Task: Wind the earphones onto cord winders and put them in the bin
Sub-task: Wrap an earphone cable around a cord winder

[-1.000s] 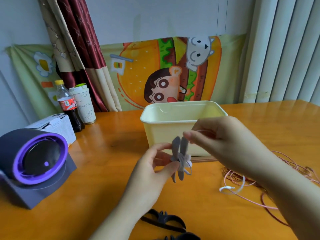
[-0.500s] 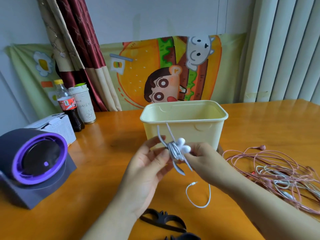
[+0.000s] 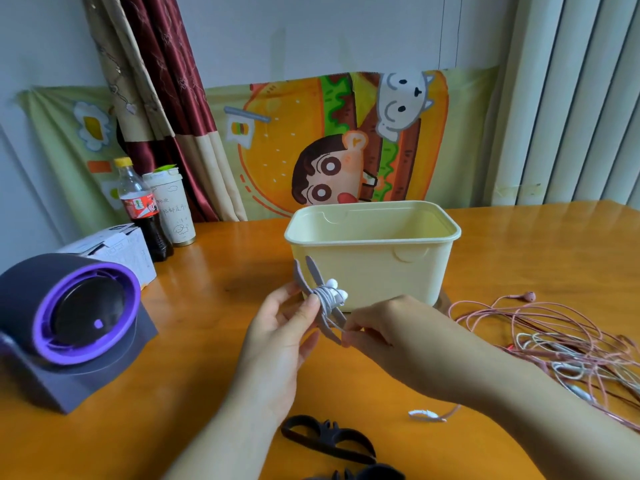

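Note:
My left hand (image 3: pixel 284 327) pinches a grey cord winder (image 3: pixel 313 289) in front of the cream bin (image 3: pixel 374 261). White earphones (image 3: pixel 334 294) are wound round the winder's middle, the two buds poking out on the right. My right hand (image 3: pixel 391 336) pinches the winder's lower tips together with the end of the cord. A tangle of pink and white earphones (image 3: pixel 554 341) lies on the table to the right. Black cord winders (image 3: pixel 329 441) lie near the front edge.
A purple and grey round device (image 3: pixel 72 320) stands at the left, with a white box (image 3: pixel 110 247), a cola bottle (image 3: pixel 142 209) and a paper cup (image 3: pixel 171 206) behind it. A white plug end (image 3: pixel 427 415) lies on the wooden table (image 3: pixel 207 358).
The loose white cord that hung below the winder has been wound on. My right hand moved from the winder's middle down to its lower tips. The winder tilted.

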A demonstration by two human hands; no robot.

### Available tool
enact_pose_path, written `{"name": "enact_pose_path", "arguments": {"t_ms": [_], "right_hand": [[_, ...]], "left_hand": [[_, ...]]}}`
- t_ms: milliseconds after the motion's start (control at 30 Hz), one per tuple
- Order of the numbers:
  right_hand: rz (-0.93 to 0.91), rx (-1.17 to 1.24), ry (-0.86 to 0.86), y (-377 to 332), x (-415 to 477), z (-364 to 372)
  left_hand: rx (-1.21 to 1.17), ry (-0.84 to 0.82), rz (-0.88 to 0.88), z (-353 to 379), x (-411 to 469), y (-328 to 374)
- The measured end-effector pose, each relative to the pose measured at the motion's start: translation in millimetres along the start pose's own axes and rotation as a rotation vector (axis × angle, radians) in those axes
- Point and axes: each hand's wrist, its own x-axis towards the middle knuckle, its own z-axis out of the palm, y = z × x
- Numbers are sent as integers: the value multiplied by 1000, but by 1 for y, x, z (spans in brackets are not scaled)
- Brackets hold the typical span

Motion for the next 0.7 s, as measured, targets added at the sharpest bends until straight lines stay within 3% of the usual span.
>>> {"name": "enact_pose_path", "arguments": {"t_ms": [133, 267, 467, 600, 700], "right_hand": [[-18, 30, 72, -3, -1, -14], [74, 180, 250, 7, -2, -33], [80, 211, 359, 15, 2, -36], [115, 334, 388, 21, 3, -37], [192, 604, 314, 31, 3, -32]], "left_hand": [[205, -58, 71, 2, -2, -1], [294, -155, 88, 6, -7, 2], [438, -314, 127, 12, -14, 1], [394, -457, 135, 12, -17, 3], [208, -524, 99, 13, -18, 6]]}}
